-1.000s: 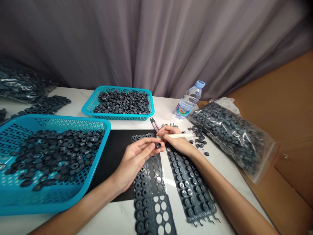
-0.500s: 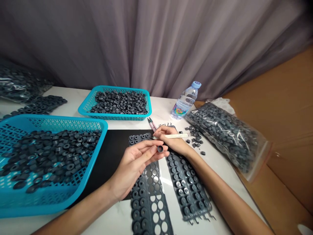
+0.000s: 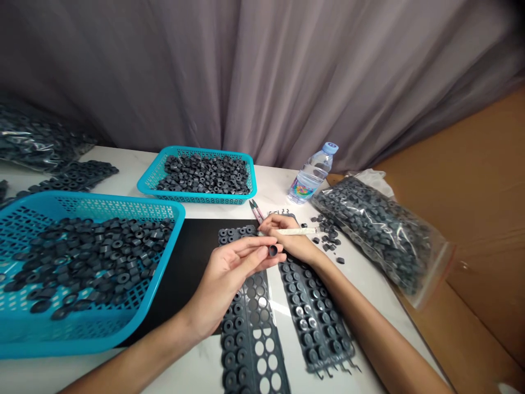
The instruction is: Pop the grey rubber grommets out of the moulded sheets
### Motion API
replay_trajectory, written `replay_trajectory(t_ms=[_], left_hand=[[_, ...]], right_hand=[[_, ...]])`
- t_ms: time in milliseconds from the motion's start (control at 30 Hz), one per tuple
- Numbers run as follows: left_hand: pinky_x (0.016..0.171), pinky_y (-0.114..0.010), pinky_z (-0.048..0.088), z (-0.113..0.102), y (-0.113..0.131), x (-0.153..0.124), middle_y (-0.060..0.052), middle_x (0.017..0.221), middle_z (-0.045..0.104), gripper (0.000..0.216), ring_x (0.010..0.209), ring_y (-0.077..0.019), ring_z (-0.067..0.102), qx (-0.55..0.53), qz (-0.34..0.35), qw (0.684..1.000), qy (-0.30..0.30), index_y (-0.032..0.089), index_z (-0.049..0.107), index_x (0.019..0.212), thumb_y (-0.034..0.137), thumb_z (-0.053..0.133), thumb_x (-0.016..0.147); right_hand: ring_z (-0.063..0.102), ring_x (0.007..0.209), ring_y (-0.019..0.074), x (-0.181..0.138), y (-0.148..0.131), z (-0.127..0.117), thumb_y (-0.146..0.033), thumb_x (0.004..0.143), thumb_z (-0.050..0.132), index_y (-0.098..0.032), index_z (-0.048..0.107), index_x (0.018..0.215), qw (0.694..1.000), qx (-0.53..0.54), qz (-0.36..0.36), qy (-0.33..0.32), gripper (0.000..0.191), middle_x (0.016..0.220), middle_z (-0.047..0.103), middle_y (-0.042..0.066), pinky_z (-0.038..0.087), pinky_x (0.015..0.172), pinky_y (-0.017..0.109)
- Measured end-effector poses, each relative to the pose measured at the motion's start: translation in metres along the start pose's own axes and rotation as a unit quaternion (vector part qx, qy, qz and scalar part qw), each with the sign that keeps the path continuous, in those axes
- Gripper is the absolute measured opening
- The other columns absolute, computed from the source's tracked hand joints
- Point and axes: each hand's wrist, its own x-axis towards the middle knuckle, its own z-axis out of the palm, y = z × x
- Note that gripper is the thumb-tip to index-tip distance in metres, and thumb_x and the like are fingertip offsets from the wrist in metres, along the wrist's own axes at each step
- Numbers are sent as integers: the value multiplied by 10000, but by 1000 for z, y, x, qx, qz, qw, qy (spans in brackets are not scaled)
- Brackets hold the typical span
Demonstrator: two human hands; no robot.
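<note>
My left hand (image 3: 223,276) pinches a small dark rubber cap (image 3: 273,251) between thumb and fingers, its round hollow facing me. Just behind it, my right hand (image 3: 289,236) is closed around a slim tool with a white patterned handle (image 3: 301,231); the working tip is hard to make out. Under my left hand lies a dark moulded rubber sheet (image 3: 233,342) with rows of caps on one side and punched-out round holes on the other. A second rubber sheet (image 3: 314,314), full of caps, lies below my right wrist and forearm.
Two blue baskets, a near one (image 3: 159,273) and a far one (image 3: 254,180), hold many loose rubber pieces. A black mat (image 3: 188,251), pink dark-tipped tool (image 3: 256,211), water bottle (image 3: 308,178), scattered bits (image 3: 330,238) and filled plastic bags (image 3: 381,235) surround my hands.
The whole view has shifted slightly. Both hands keep their grips, and the cap stays in my left fingers at nearly the same angle.
</note>
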Motion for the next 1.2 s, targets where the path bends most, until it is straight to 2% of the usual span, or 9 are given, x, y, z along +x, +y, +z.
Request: replay_trajectory(t_ms=[367,900,1200], left_hand=[[1056,-378,576,-1,1,0,-117,1195,782,217,1122,-287,749,15,11,1000,-6,167,792,1115,288,721,949],[1029,-359,590,4,9,-4,-118,1185,786,225,1100,-275,758,24,14,1000,-3,155,791,1117,291,720,953],[896,-247,618,6,13,-5,-92,1060,812,211,914,-190,793,35,23,999,16,156,794,1069,280,792,898]], right_hand=[[599,744,156,1,4,-1,-266,899,641,-177,672,895,1000,10,-4,-8,94,836,664,16,484,688,256],[607,721,151,0,-1,0,-276,870,648,-172,658,896,1000,25,8,-6,108,814,663,13,492,644,243],[617,674,146,0,-3,1,-260,875,639,-169,652,891,999,31,5,-7,94,768,673,18,508,617,246]])
